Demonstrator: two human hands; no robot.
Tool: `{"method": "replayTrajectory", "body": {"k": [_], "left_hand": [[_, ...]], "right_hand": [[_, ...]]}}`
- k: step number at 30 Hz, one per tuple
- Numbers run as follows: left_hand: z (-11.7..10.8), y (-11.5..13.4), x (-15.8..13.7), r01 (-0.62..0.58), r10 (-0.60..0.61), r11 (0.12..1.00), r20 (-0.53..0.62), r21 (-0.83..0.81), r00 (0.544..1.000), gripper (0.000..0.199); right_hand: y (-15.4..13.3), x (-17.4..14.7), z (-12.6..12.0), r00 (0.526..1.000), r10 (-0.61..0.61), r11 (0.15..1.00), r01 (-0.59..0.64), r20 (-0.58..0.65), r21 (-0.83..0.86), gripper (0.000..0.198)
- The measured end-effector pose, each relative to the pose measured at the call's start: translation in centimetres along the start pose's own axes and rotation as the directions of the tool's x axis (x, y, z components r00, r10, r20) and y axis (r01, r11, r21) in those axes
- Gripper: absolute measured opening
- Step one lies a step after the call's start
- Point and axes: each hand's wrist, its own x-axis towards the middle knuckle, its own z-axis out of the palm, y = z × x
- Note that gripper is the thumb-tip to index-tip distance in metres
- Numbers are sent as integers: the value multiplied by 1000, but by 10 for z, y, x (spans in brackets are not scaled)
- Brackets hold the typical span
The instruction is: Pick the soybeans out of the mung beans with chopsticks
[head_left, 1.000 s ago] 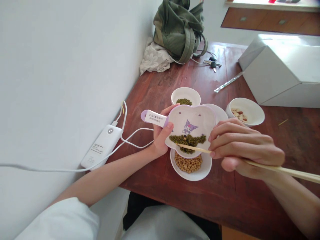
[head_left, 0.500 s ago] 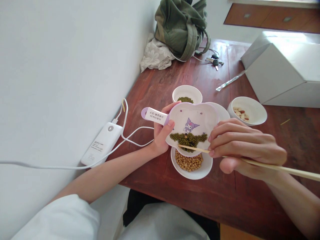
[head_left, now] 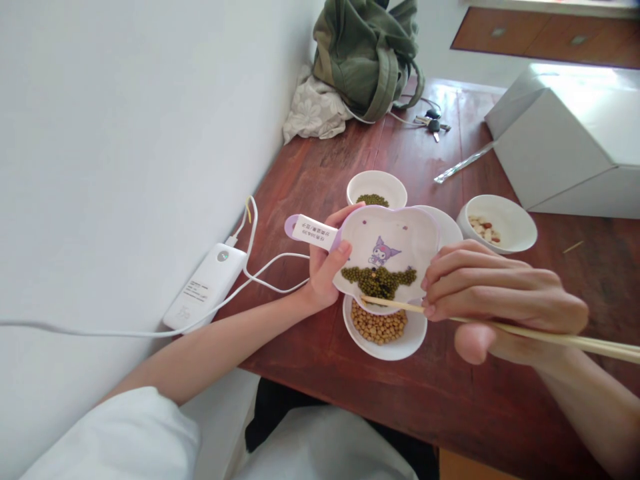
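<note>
The left hand point(head_left: 325, 270) grips the purple handle of a white flower-shaped dish with a cartoon print point(head_left: 387, 257), tilting it above a round white bowl of tan beans point(head_left: 383, 330). Green mung beans point(head_left: 379, 280) lie heaped at the dish's lower rim. The right hand point(head_left: 500, 300) is closed around pale wooden chopsticks point(head_left: 525, 331), their tips at the bean pile's near edge. Behind stand a small white bowl of green beans point(head_left: 377, 189) and a white bowl of peanuts point(head_left: 497, 223). The reddish wooden table point(head_left: 480, 400) lies bare toward its near edge; a white box point(head_left: 565, 147) crowds the right.
</note>
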Motion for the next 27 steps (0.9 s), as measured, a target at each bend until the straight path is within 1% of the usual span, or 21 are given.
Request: {"method": "replayTrajectory", "body": {"k": [4,7,9,14,19,23,27], "left_hand": [[0,0,1,-17,18,1000,30,-8,999,38],[1,0,1,-13,13,1000,27,-4,1000,37],[0,0,1,-16,16,1000,25,-10,1000,36],[-1,-1,1,-38,38,999,27,-32,999,41],[-1,-1,1,-29,30,999,27,-40,999,48],[0,0,1,-38,40,998,43,-45,998,44],[2,0,2,-38,39,999,41,-24,998,38]], "right_hand": [[-2,-2,1,998,11,998,-6,-68,70,36],[-4,-2,0,991,52,988,-33,-125,148,38],[-3,-1,-4,990,45,988,-24,-137,151,36],[0,2,-13,996,-17,996,24,-86,81,26],[2,-1,-11,1000,3,997,-2,-16,74,19],[3,-4,-8,1000,-2,999,1,19,49,17],[3,-4,-7,1000,-7,998,6,15,65,17]]}}
